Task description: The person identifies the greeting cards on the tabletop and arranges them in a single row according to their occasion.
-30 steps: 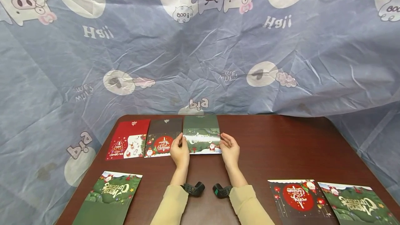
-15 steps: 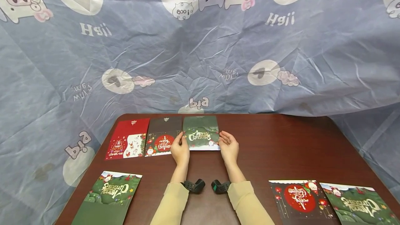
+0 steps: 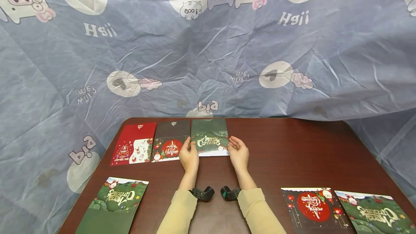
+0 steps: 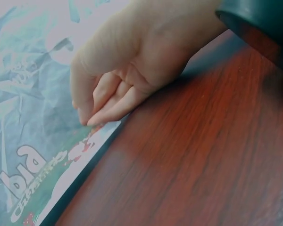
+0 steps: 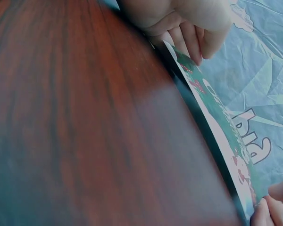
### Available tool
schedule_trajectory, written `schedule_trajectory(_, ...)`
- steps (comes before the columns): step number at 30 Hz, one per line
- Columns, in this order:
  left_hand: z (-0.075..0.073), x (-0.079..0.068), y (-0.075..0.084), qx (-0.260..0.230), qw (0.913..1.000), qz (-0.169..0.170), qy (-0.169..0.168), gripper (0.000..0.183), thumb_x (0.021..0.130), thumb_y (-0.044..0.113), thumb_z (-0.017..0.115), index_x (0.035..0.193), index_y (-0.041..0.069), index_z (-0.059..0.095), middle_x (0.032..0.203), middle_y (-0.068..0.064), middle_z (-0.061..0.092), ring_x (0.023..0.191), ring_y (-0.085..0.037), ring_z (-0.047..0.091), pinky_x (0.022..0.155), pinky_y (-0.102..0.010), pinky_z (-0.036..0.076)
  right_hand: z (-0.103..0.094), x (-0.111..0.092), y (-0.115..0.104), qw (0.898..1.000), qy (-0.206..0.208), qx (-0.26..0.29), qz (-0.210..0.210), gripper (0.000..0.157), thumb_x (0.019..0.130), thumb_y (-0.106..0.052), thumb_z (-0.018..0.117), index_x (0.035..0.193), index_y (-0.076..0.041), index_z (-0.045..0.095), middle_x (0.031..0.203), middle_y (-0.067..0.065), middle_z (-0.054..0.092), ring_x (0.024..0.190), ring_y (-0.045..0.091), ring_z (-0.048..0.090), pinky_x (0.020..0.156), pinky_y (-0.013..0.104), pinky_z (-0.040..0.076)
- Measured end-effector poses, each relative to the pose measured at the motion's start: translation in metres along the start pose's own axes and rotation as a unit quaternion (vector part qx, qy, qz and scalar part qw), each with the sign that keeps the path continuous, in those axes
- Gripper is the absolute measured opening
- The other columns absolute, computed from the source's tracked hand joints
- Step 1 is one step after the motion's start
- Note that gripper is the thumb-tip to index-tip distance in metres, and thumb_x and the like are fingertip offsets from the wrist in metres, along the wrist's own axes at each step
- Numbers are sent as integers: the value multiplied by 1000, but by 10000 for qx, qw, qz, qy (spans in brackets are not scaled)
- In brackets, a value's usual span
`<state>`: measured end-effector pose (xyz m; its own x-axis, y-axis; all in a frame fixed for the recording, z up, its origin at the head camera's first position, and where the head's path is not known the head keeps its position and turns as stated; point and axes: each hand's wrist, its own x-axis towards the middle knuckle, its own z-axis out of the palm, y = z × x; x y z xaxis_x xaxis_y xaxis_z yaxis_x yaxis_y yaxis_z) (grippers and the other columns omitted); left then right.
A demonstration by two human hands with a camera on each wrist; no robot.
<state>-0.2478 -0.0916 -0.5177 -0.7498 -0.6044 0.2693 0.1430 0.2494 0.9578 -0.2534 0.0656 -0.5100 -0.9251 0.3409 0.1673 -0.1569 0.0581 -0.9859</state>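
A green folded Christmas card [image 3: 209, 138] lies at the back of the table, its "Merry Christmas" lettering upright in the head view. On its left side my left hand [image 3: 189, 158] pinches the near corner between thumb and fingers, as the left wrist view shows for that hand [image 4: 132, 61]. My right hand [image 3: 238, 154] holds the opposite side, fingertips at the edge. In the right wrist view the card's white near edge [image 5: 212, 122] stands slightly above the wood, with a dark shadow under it. Immediately left is a black Christmas card [image 3: 170, 143].
A red card [image 3: 134, 143] ends the back row on the left. Another green card [image 3: 113, 201] lies front left. At front right are a black card [image 3: 313, 207] and a green card [image 3: 373, 212], both upside down. Patterned blue cloth [image 3: 208, 57] hangs behind the table [image 3: 292, 154].
The green card's near edge has shifted a little away from me and the bright glare across it is gone. Both hands keep their places at its sides.
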Motion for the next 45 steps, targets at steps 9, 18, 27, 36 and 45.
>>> schedule_trajectory(9,0,-7,4,-547,9985,81,13,33,90,0,54,121,-9,58,126,-21,56,121,-30,49,99,-35,41,-6,-3,-1,9994,-278,-197,-69,32,83,5,61,115,9,61,110,22,64,103,31,62,84,24,50)
schedule_trajectory(18,-2,-12,7,-930,9952,289,62,32,88,-5,52,119,-11,58,125,-22,56,121,-32,49,97,-33,41,-12,-8,-3,9994,-328,-31,-90,31,85,5,61,116,9,60,112,22,63,106,32,60,86,23,48)
schedule_trajectory(27,-6,-17,7,-828,9950,554,8,30,88,-5,53,117,-11,60,120,-21,60,115,-32,54,95,-33,43,-15,-15,-2,9996,-70,247,-134,31,87,4,60,117,9,57,117,26,59,109,35,58,85,22,48)
schedule_trajectory(36,-21,-33,10,-674,9926,906,-452,36,89,-3,54,125,-5,55,125,-18,55,118,-31,51,95,-41,44,-17,-25,-16,9983,93,565,-120,39,86,8,60,122,14,49,124,32,51,113,43,51,91,38,46)
schedule_trajectory(45,-39,-49,5,-573,9901,1122,-617,37,85,-7,58,122,-4,58,127,-20,54,116,-30,52,94,-45,44,-14,-37,-2,9995,102,213,-212,45,89,-7,63,129,2,47,132,18,48,121,32,47,98,46,40)
